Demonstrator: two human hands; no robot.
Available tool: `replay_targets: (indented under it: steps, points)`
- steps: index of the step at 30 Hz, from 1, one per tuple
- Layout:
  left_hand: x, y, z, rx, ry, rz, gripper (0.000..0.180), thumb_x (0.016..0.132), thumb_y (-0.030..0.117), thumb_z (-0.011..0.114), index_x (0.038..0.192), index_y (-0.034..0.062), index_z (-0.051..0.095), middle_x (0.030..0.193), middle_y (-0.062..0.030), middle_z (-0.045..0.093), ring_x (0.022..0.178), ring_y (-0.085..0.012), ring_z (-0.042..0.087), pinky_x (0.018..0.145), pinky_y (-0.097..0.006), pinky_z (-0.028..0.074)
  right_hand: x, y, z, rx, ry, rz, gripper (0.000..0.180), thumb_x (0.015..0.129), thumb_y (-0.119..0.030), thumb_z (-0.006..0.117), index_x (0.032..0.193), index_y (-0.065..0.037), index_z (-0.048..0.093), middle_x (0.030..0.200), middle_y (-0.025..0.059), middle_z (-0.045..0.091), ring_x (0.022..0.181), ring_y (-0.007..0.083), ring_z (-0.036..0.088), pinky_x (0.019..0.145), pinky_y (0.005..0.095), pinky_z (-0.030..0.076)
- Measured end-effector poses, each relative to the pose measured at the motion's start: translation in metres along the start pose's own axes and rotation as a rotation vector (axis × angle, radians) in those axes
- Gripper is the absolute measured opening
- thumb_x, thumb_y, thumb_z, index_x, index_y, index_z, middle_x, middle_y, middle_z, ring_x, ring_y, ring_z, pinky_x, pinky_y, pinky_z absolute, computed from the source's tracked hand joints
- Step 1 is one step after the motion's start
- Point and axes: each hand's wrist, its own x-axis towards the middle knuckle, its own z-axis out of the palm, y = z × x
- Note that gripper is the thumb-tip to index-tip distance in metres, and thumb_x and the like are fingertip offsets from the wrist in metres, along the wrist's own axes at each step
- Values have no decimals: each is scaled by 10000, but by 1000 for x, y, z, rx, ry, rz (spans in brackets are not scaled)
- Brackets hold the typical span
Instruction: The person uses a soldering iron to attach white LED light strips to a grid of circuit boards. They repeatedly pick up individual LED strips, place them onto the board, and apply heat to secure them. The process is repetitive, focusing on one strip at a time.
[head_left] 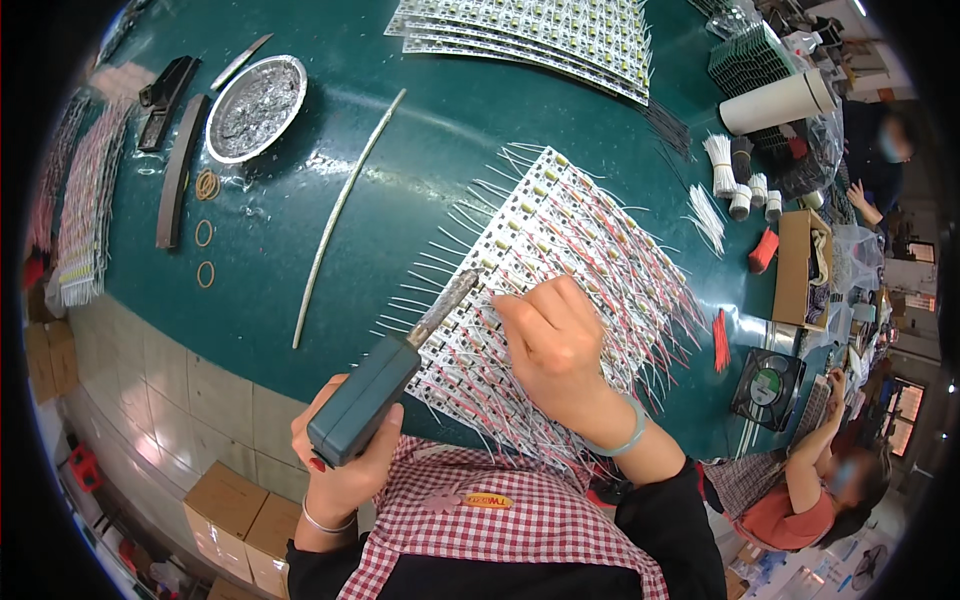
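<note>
My left hand (348, 486) is wrapped around the dark green body of a soldering gun (365, 400). Its sleeved tip slants up and right onto a panel of small white circuit boards (530, 205). Beside the tip, my right hand (560, 345) is bent over the panel with thumb and forefinger pinched together. What lies in that pinch is too small to make out. Many thin red and white wires (640, 290) spread over the panel's right side, and short white wires stick out along its left edge. A pale, thin strand of solder or wire (345, 205) lies left of the panel.
A foil-lined bowl (256, 108), a knife (241, 62) and rubber bands (205, 233) lie at left. More board panels (540, 40) are stacked at the far side. Wire bundles (720, 165), a cardboard box (797, 265) and a fan (768, 388) stand right. Two other people are at the right.
</note>
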Motion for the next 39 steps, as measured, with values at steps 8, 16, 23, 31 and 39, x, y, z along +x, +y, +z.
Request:
replay_targets:
  steps: [8, 16, 23, 31, 39]
  points:
    - [-7, -4, -3, 38, -32, -15, 197, 692, -62, 721, 882, -66, 669, 863, -133, 674, 695, -177, 653, 610, -274, 507, -5, 1, 8, -23, -5, -8, 178, 695, 1, 665, 867, -40, 652, 714, 56, 454, 688, 232, 491, 612, 359, 376]
    - [-5, -6, 0, 34, -13, 62, 164, 710, -64, 720, 862, -53, 660, 829, -122, 662, 667, -172, 642, 593, -269, 490, -5, 0, 8, -46, -12, -17, 170, 695, 7, 663, 861, -29, 649, 715, 61, 456, 687, 232, 492, 604, 360, 379]
    - [-5, -7, 1, 44, 0, 61, 148, 713, -47, 727, 843, -46, 655, 784, -104, 638, 620, -158, 613, 562, -262, 465, -3, -2, 7, -39, 8, -22, 195, 711, 78, 718, 869, -18, 655, 690, 78, 476, 632, 242, 492, 535, 366, 388]
    - [-4, -7, -2, 36, -24, 33, 140, 704, -40, 723, 832, -51, 668, 769, -106, 628, 607, -164, 608, 537, -266, 461, -6, 0, 8, -65, -12, -13, 180, 684, 24, 666, 858, -19, 643, 717, 68, 451, 679, 238, 492, 576, 362, 395]
    - [-9, -9, -6, -1, 9, 31, 182, 713, -36, 725, 889, -60, 685, 836, -125, 662, 659, -179, 639, 585, -264, 497, -6, -1, 10, -74, 18, -16, 164, 695, 22, 667, 849, -27, 640, 725, 65, 463, 687, 239, 502, 580, 362, 398]
